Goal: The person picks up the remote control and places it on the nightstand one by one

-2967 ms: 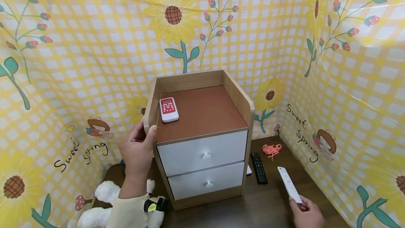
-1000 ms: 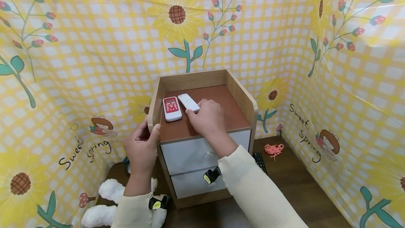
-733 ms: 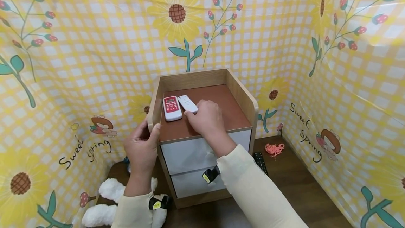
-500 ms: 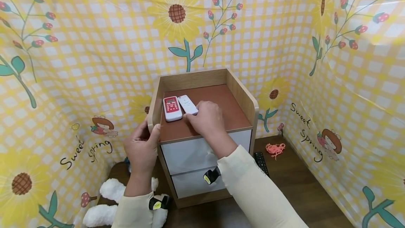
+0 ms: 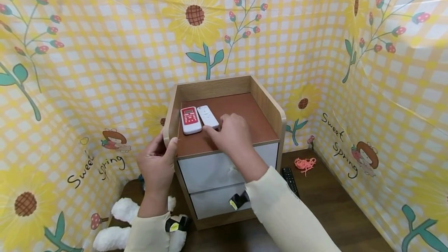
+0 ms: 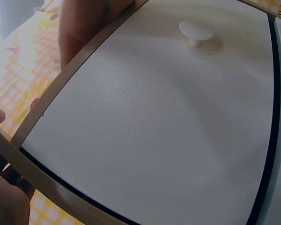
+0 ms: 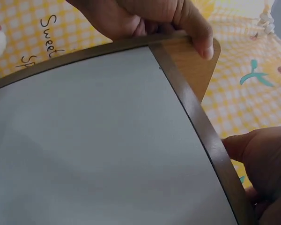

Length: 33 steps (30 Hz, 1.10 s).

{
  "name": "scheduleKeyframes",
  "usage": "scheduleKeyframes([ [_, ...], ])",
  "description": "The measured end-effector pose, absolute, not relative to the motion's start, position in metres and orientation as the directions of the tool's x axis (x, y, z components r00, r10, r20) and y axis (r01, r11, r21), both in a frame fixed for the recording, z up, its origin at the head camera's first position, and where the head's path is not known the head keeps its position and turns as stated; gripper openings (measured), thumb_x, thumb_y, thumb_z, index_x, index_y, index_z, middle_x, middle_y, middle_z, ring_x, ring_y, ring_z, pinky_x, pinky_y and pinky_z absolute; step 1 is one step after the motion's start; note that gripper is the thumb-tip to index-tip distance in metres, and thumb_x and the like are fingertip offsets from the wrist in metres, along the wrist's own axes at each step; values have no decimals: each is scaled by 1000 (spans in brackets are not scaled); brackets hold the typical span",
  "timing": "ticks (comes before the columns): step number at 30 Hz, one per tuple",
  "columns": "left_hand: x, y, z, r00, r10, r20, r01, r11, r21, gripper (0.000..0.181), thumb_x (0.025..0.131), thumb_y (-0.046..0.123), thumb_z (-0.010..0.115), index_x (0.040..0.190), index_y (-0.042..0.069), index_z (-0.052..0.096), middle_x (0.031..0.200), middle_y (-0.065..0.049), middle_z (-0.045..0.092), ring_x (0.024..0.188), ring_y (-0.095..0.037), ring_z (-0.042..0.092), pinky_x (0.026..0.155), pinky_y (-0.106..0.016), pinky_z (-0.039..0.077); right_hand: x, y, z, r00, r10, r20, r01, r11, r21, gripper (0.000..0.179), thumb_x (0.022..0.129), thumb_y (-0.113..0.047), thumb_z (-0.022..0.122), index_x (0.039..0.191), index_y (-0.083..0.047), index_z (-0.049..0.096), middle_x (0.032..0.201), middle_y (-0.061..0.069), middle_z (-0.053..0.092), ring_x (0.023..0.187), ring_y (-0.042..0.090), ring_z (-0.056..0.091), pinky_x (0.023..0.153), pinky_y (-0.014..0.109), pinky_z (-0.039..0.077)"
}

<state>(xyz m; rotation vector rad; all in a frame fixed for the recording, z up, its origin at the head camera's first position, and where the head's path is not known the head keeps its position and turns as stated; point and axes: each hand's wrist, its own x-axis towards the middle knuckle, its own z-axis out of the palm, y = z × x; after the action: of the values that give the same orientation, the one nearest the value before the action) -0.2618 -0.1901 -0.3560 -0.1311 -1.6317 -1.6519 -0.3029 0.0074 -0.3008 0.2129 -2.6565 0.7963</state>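
A wooden bedside cabinet (image 5: 224, 127) with white drawers stands in the middle of the head view. My left hand (image 5: 157, 162) grips the front edge of its left side panel, thumb on the inner face; the left wrist view shows that thumb and fingers around the wood edge. On the brown top lie a red-and-white remote (image 5: 190, 120) and, tilted just right of it, a slim white remote (image 5: 208, 116). My right hand (image 5: 232, 131) is at the white remote's near end, fingers loosely bent, thumb tip beside its lower corner. Neither wrist view shows the remotes.
A black remote (image 5: 289, 182) and a tangle of orange string (image 5: 305, 164) lie on the dark wooden table (image 5: 325, 205) to the right. White plush (image 5: 112, 238) sits at the left, partly behind my left sleeve. Yellow checked cloth (image 5: 136, 42) surrounds the table.
Over three seconds my right hand brought the white remote from the table's right side onto the cabinet top. Lately it laid flat beside the red one, and the hand drew slightly back. Left hand kept its grip.
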Motion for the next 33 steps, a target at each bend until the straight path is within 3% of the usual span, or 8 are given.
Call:
scheduleKeyframes([
  [3,-261,-191,-357,-678,-457,576,575,158,803,36,97,10,82,132,15,80,112,-5,81,92,-9,77,71,-17,61,-285,20,-317,-849,-47,527,-381,745,-548,46,103,-47,73,123,-6,75,110,9,70,107,27,61,92,44,54],
  [9,-262,-192,-354,-669,-466,580,576,168,800,36,97,11,82,133,12,80,114,-7,80,93,-9,76,71,-17,61,-258,59,-380,-382,-82,920,-735,630,-249,32,101,-23,68,123,0,75,106,12,72,102,30,65,88,45,56],
  [11,-263,-193,-352,-665,-464,585,582,170,795,36,97,11,82,133,11,80,112,-3,80,92,-10,76,71,-17,61,-250,72,-404,-276,-75,958,-766,619,-172,32,103,-24,65,119,2,75,107,13,72,102,31,66,89,44,56],
  [13,-264,-194,-351,-662,-461,591,588,170,791,36,97,10,82,133,11,80,110,1,81,90,-9,76,71,-17,61,-243,84,-428,-235,-49,971,-776,611,-157,33,105,-26,62,116,3,76,106,14,73,100,32,66,89,42,54],
  [17,-265,-193,-352,-658,-454,601,599,169,783,35,97,10,83,131,12,81,107,3,81,88,-9,75,70,-17,60,-237,113,-483,-309,51,950,-721,639,-268,29,99,-22,68,112,3,76,104,13,73,98,32,66,93,32,51],
  [22,-264,-192,-357,-664,-450,598,596,164,786,35,96,8,83,131,13,81,109,-7,81,86,-9,74,69,-18,60,-236,158,-554,-541,240,806,-472,706,-527,27,85,-5,80,111,2,76,101,12,72,93,28,66,88,18,52],
  [27,-264,-191,-359,-672,-452,587,588,157,794,35,96,7,83,131,9,81,114,-19,79,87,-8,74,70,-17,61,-238,193,-608,-758,400,516,-119,692,-712,33,86,-7,87,114,2,72,100,14,70,88,28,68,77,32,56],
  [33,-264,-191,-358,-677,-454,579,585,144,798,36,96,7,83,132,9,80,117,-22,79,91,-9,75,73,-17,61,-252,221,-644,-880,404,248,85,649,-756,54,90,-20,88,127,11,64,112,28,68,100,40,68,88,55,55],
])
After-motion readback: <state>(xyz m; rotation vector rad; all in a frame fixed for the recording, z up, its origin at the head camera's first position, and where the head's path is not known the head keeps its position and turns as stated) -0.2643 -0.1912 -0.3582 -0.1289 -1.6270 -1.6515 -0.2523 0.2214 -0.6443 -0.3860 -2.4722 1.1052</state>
